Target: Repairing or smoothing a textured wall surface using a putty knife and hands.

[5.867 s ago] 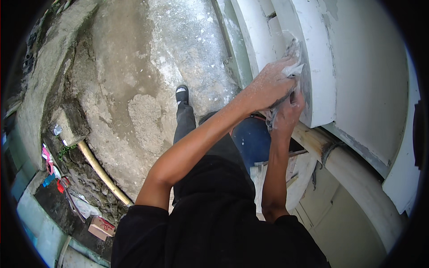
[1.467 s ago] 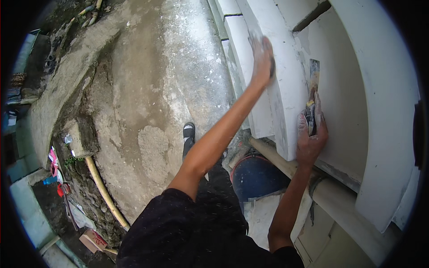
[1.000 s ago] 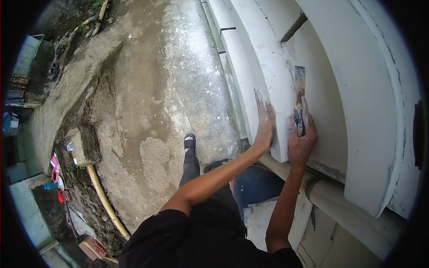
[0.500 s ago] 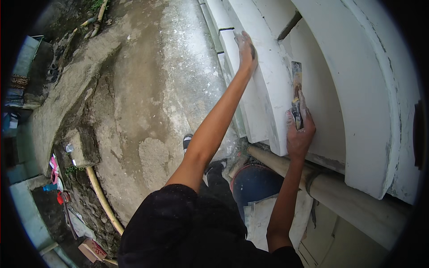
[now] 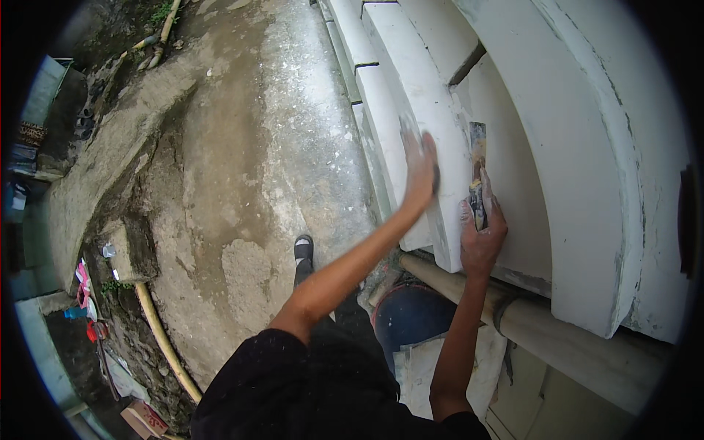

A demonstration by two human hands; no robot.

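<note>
My left hand (image 5: 419, 174) lies along the side of a white moulded ledge (image 5: 400, 51), fingers stretched out together and slightly blurred, with something dark, too unclear to name, at its palm. Just right of it, my right hand (image 5: 481, 238) grips the dark handle of a putty knife (image 5: 477, 138), its stained metal blade pointing away from me. Pale dust coats the fingers of both hands. A recessed pale wall panel (image 5: 517, 183) sits beside the knife.
Below the ledge run a thick pipe (image 5: 568, 337), a blue rounded container (image 5: 411, 315) and a propped pale board (image 5: 477, 367). My sandalled foot (image 5: 303, 249) is on the stained concrete path (image 5: 220, 169). Leftward lie a bamboo pole (image 5: 161, 330), rubble and scattered items.
Earlier both hands were together at the ledge; since then the knife has appeared upright in my right hand. My left hand has moved up and down the ledge, most recently back toward me.
</note>
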